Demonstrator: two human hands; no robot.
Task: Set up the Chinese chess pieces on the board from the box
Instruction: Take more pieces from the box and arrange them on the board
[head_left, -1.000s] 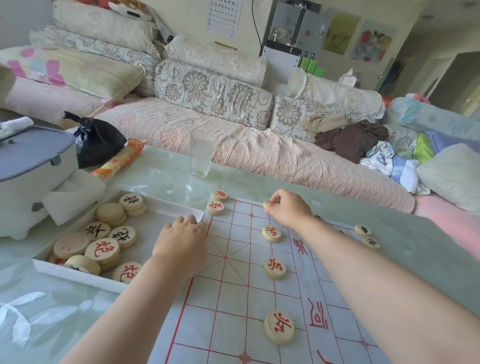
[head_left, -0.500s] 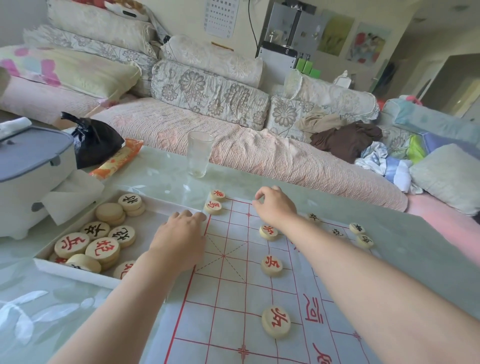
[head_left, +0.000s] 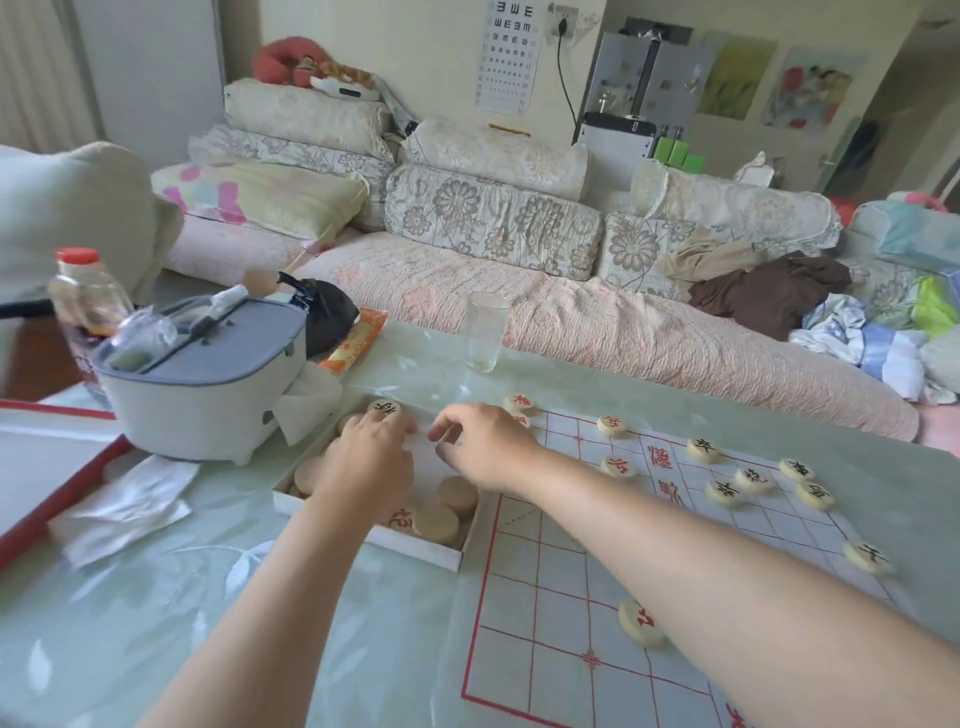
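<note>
Shallow white cardboard box (head_left: 415, 552), on the pale green surface (head_left: 311, 623) left of the red-gridded white paper board (head_left: 550, 597). It holds round pale wooden pieces (head_left: 436, 522); their red and black characters are too blurred to read. Left hand (head_left: 363, 457): fingers down among the boxed pieces, grip cannot be told. Right hand (head_left: 483, 447): over the box, fingers loosely apart, empty.

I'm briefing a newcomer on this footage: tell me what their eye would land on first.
Both hands over the white box at centre: the left hand down among its wooden pieces, the right hand beside it, fingers curled. Right of them, the red-lined board carries scattered pieces; a grey-lidded container stands left.
</note>
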